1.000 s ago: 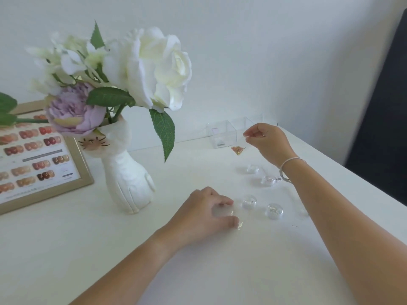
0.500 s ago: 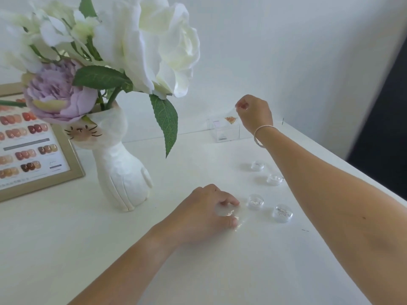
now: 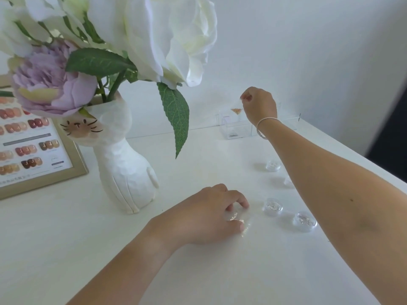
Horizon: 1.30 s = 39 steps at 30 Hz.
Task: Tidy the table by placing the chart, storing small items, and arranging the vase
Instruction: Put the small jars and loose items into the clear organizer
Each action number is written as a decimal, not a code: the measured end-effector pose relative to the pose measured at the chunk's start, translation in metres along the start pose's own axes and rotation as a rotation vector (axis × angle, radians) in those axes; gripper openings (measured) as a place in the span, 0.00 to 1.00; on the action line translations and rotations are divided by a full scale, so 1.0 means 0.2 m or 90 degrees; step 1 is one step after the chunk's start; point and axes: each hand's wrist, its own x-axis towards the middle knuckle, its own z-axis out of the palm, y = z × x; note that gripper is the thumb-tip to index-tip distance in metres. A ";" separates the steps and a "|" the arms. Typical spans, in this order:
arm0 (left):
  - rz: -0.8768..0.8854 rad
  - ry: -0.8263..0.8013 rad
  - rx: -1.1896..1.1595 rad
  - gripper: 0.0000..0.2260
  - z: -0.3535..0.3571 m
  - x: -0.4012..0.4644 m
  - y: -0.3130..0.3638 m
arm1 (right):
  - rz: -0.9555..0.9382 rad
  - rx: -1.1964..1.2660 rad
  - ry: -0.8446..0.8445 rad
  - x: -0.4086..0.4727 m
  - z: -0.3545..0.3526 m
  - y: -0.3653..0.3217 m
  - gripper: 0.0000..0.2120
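Observation:
A white cat-shaped vase [image 3: 123, 168] with white and lilac flowers stands at the left of the white table [image 3: 66, 249]. Behind it leans a gold-framed nail colour chart [image 3: 33, 146]. My right hand [image 3: 259, 106] is pinched on a small clear bag of orange beads [image 3: 236, 111], which hangs over a clear compartment box [image 3: 236, 128] at the wall. My left hand [image 3: 211, 214] rests on the table, fingers curled on another clear bag with gold bits [image 3: 240, 219]. Several small clear round jars, such as one jar [image 3: 272, 207] and another jar [image 3: 305, 221], lie under my right forearm.
A big green leaf [image 3: 176, 113] hangs from the bouquet towards the table's middle. The white wall runs close behind the box. The table's right edge [image 3: 356, 164] slants past my right arm, with a dark area beyond it.
My right hand has carried the bead bag from above the jars back to over the clear box. My left hand stayed on its bag. The view moved closer to the flowers.

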 end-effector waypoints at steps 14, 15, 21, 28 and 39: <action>-0.022 0.070 -0.045 0.07 0.01 0.01 -0.02 | 0.024 -0.080 -0.132 -0.03 0.06 0.06 0.20; -0.021 0.076 -0.048 0.07 0.01 0.02 -0.03 | 0.025 -0.078 -0.127 -0.04 0.06 0.06 0.20; -0.023 0.122 -0.146 0.06 0.02 0.03 -0.05 | -0.014 -0.092 -0.121 -0.06 0.05 0.05 0.19; -0.023 0.176 -0.251 0.14 0.01 0.04 -0.07 | -0.080 -0.072 -0.104 -0.14 -0.04 -0.01 0.15; -0.053 0.232 -0.374 0.11 -0.08 0.14 0.05 | -0.129 0.059 -0.108 -0.51 -0.39 0.04 0.09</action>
